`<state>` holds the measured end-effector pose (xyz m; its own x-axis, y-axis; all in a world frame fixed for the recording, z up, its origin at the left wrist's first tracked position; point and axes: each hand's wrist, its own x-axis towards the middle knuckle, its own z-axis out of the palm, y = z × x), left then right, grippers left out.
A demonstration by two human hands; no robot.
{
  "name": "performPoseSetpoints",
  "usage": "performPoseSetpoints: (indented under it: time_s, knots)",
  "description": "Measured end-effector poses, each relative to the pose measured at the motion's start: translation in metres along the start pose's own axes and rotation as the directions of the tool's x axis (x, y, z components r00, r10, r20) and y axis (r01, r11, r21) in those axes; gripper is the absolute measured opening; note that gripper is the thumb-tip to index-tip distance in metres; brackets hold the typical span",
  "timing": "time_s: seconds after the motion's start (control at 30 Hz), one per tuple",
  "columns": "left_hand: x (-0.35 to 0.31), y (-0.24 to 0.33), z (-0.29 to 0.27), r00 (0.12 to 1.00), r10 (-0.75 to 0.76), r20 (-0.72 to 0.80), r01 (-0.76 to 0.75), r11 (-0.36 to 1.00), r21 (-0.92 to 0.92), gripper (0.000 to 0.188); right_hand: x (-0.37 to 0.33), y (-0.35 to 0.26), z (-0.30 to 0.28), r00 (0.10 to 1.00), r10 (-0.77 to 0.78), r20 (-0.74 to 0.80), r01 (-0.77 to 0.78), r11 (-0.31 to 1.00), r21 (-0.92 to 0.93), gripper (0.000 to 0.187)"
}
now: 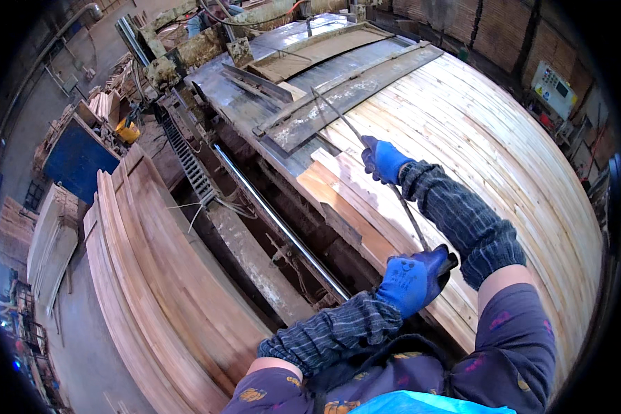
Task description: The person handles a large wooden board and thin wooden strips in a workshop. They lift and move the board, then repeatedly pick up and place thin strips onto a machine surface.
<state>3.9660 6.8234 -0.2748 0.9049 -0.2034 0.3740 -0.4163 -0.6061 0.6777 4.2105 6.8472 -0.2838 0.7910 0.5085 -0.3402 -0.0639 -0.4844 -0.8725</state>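
Both my hands, in blue work gloves, grip one long thin dark metal rod (410,215) slanting over pale wooden strips (435,138). My left hand (412,279) is closed round its near end, close to my body. My right hand (385,160) is closed farther up the shaft. The rod's far tip reaches the dark metal bar (345,96) lying across the strips; whether it touches the bar I cannot tell. Beside the rod, a few more orange-toned boards (352,207) lie along the left edge of the strips.
Left of the strips run a shiny metal shaft (276,214) and a cable chain (186,155) in a machine frame. Long boards (165,276) are stacked at the left. A blue bin (79,159) stands beyond them, and a control box (553,91) at the far right.
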Motion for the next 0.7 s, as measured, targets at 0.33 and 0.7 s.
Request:
performPoseSetpoints:
  time_s: [0.33, 0.7]
  knots:
    - [0.020, -0.032, -0.018, 0.997, -0.075, 0.002, 0.075, 0.986, -0.149, 0.032, 0.031, -0.015, -0.005, 0.980, -0.161, -0.113, 0.131, 0.963, -0.234, 0.038]
    - [-0.005, -0.023, 0.014, 1.000, -0.013, 0.018, 0.019, 0.942, -0.336, 0.031, -0.005, 0.006, -0.014, 0.991, -0.106, -0.080, 0.088, 0.975, -0.207, 0.033]
